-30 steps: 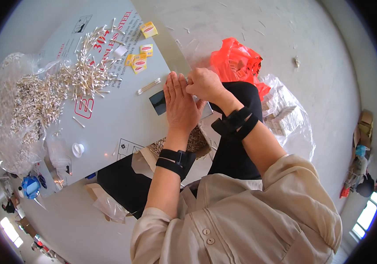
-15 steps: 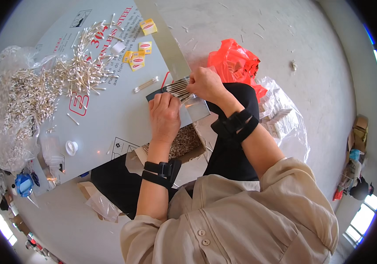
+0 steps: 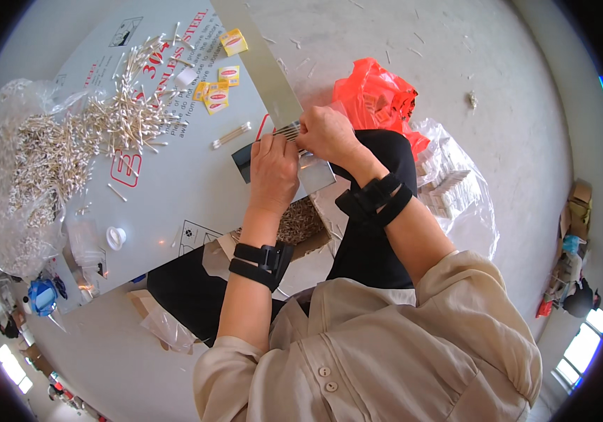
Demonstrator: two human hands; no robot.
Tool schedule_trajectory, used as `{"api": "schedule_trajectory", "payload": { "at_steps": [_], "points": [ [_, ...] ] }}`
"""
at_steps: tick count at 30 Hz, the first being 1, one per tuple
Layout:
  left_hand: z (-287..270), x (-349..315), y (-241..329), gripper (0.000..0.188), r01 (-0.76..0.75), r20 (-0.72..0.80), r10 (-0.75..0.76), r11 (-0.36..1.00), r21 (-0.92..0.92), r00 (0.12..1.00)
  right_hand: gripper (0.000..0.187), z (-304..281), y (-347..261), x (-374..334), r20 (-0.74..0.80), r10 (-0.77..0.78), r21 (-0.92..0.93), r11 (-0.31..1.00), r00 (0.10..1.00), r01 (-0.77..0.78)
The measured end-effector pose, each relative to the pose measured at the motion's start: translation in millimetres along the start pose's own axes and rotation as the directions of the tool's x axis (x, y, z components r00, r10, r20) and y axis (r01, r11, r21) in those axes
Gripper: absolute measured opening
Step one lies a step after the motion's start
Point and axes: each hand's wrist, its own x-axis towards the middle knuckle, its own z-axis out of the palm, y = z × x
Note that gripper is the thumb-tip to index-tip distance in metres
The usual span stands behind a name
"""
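Observation:
Near the table's right corner, a row of cotton swabs lies over a shiny dark metal piece. My left hand has its fingers pressed together on the swabs' near side. At their right end my right hand pinches them, close beside the left. Both hands cover most of the row. Just to the left rests a small separate bundle of swabs. Below the table edge, under my wrists, an open cardboard box holds many swabs.
A big clear bag spills loose swabs across the film-covered table. Small yellow packets and a white round cap lie there. A red plastic bag and a clear bag of white packs are at the right.
My left hand has slid right along the swabs toward my right hand, leaving more of the dark metal piece bare. My right hand has barely moved.

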Motion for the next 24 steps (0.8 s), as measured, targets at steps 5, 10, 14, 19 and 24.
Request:
{"api": "schedule_trajectory", "payload": {
  "at_steps": [5,10,14,19,24],
  "points": [
    [3,-12,4,0.036,0.221,-0.03,-0.223,0.973,-0.06,0.974,0.018,0,5,-2,0.006,-0.003,-0.013,1.0,1.0,0.004],
    [-1,-29,11,0.082,0.268,0.195,-0.289,0.955,0.129,0.937,0.016,0,3,-4,0.025,0.013,-0.011,1.0,1.0,-0.013],
    [5,-22,22,0.081,0.247,0.285,-0.255,0.967,0.066,0.924,0.016,3,-2,-4,0.015,-0.004,-0.036,0.999,1.0,0.005],
    [12,-21,20,0.079,0.24,0.254,-0.235,0.971,0.013,0.938,0.014,2,8,-3,0.015,-0.06,-0.054,0.997,0.998,0.061],
    [8,-23,8,0.068,0.35,-0.073,-0.48,0.728,-0.59,0.874,0.021,4,57,-16,-0.763,0.197,0.327,0.939,0.615,0.105]
  ]
}}
